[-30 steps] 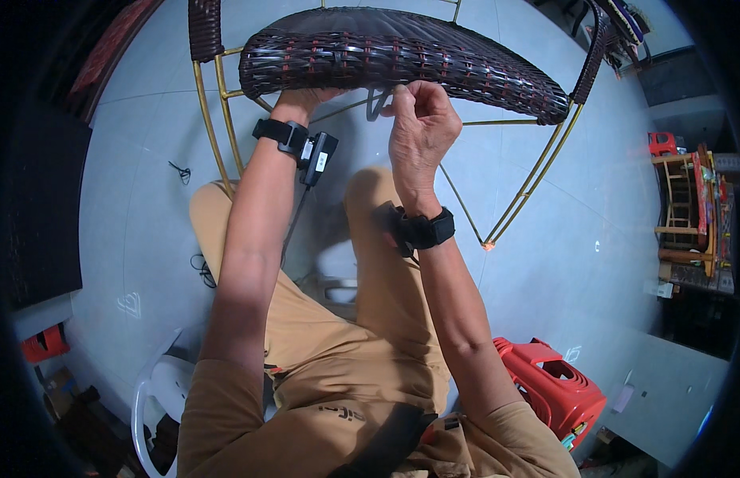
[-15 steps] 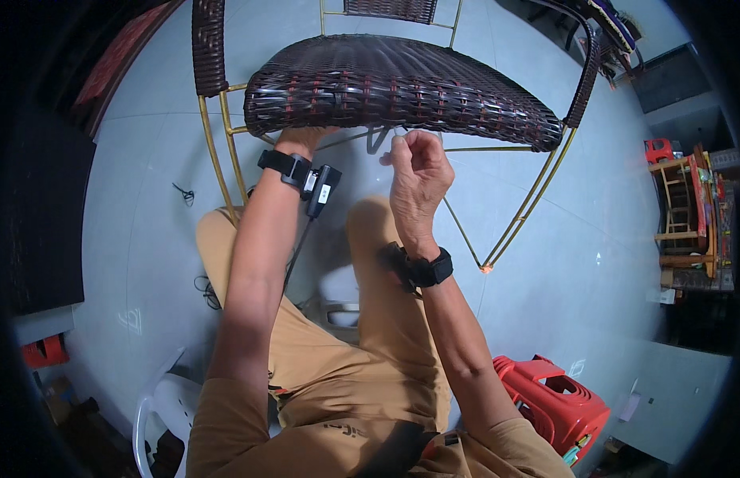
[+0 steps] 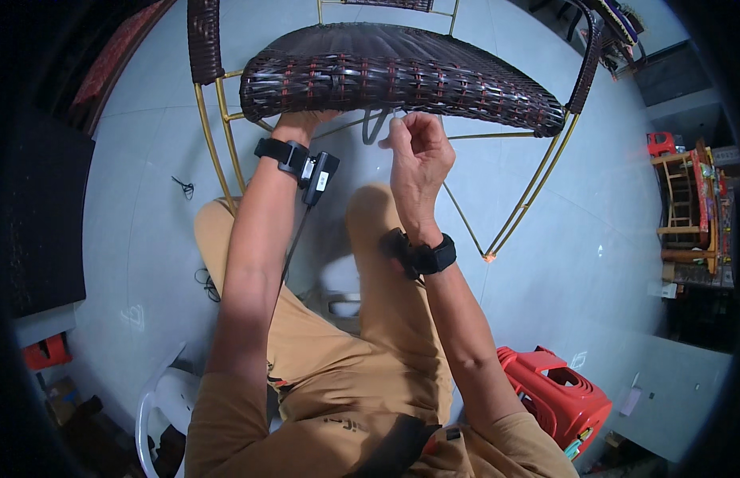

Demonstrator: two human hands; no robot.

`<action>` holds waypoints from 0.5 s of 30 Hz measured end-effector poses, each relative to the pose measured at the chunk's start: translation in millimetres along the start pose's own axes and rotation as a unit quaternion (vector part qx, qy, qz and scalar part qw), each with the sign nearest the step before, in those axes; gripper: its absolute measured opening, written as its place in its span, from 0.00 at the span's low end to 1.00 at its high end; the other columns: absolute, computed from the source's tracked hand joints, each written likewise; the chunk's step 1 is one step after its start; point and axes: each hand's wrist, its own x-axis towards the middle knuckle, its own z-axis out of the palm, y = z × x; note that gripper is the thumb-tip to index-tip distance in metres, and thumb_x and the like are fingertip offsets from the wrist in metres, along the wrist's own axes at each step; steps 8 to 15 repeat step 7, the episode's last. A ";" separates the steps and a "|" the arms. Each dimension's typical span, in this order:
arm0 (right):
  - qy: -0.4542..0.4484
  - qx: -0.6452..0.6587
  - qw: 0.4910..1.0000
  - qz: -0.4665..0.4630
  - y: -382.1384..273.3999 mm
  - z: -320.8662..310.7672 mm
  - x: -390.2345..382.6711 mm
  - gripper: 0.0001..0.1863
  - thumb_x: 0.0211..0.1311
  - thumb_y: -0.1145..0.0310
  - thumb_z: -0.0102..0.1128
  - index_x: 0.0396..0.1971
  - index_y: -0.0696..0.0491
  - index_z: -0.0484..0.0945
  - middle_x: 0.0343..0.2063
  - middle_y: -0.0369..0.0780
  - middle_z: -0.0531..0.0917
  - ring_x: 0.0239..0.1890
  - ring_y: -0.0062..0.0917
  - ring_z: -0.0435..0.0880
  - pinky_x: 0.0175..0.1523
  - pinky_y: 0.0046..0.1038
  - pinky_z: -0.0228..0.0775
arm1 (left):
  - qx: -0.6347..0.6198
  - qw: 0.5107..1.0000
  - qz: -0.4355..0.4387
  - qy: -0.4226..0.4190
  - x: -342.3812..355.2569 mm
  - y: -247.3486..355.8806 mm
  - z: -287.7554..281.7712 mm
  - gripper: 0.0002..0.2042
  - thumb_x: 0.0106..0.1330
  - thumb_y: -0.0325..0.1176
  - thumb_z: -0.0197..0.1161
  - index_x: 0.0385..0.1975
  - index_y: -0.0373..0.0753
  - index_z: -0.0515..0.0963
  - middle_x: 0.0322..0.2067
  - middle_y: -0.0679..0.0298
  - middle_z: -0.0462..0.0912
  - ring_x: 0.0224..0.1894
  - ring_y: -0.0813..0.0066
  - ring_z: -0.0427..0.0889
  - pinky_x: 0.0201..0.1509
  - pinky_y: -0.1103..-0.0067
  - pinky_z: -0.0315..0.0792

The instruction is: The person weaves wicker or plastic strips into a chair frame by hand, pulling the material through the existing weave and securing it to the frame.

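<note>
A chair with a dark brown woven seat (image 3: 386, 80) and thin gold-coloured metal legs (image 3: 529, 195) stands in front of me. My left hand (image 3: 302, 126) reaches under the seat's near edge, its fingers mostly hidden by the weave. Just below that edge, my right hand (image 3: 420, 155) is closed in a pinch, thumb against the curled index finger. Something thin and pale seems to show at its fingertips, too small to name. Between the hands hangs a grey loop of strip (image 3: 374, 127) under the seat. Both wrists wear black straps with small devices.
At the lower right stands a red plastic stool (image 3: 557, 398). A white plastic chair (image 3: 166, 406) is at the lower left. Thin black cord (image 3: 184, 188) lies on the tiled floor to the left. Wooden furniture (image 3: 688, 207) stands at the far right.
The chair and both hands appear slightly higher in the picture. The grey loop shows a little more below the seat edge. The right hand keeps its pinch.
</note>
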 end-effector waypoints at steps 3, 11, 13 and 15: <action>-0.002 0.007 1.000 -0.013 -3.0 7.3 0.0 0.02 0.57 0.77 0.53 0.26 0.58 0.70 0.21 0.32 0.72 0.22 0.12 0.73 0.29 0.15 0.71 | -0.408 0.908 -0.087 -0.044 -0.6 -3.6 -1.1 0.29 0.54 0.55 0.56 0.54 0.47 0.64 0.51 0.62 0.70 0.54 0.67 0.67 0.58 0.69 0.63; -0.001 0.039 0.999 -0.013 1.4 6.8 -0.6 0.03 0.57 0.76 0.54 0.27 0.58 0.70 0.22 0.33 0.73 0.23 0.13 0.74 0.29 0.15 0.72 | -0.825 0.511 -0.234 -0.068 7.4 7.1 -7.8 0.31 0.53 0.55 0.59 0.54 0.45 0.64 0.51 0.57 0.69 0.53 0.63 0.67 0.60 0.68 0.61; -0.001 0.039 0.999 -0.013 1.4 6.8 -0.6 0.03 0.57 0.76 0.54 0.27 0.58 0.70 0.22 0.33 0.73 0.23 0.13 0.74 0.29 0.15 0.72 | -0.825 0.511 -0.234 -0.068 7.4 7.1 -7.8 0.31 0.53 0.55 0.59 0.54 0.45 0.64 0.51 0.57 0.69 0.53 0.63 0.67 0.60 0.68 0.61; -0.001 0.039 0.999 -0.013 1.4 6.8 -0.6 0.03 0.57 0.76 0.54 0.27 0.58 0.70 0.22 0.33 0.73 0.23 0.13 0.74 0.29 0.15 0.72 | -0.825 0.511 -0.234 -0.068 7.4 7.1 -7.8 0.31 0.53 0.55 0.59 0.54 0.45 0.64 0.51 0.57 0.69 0.53 0.63 0.67 0.60 0.68 0.61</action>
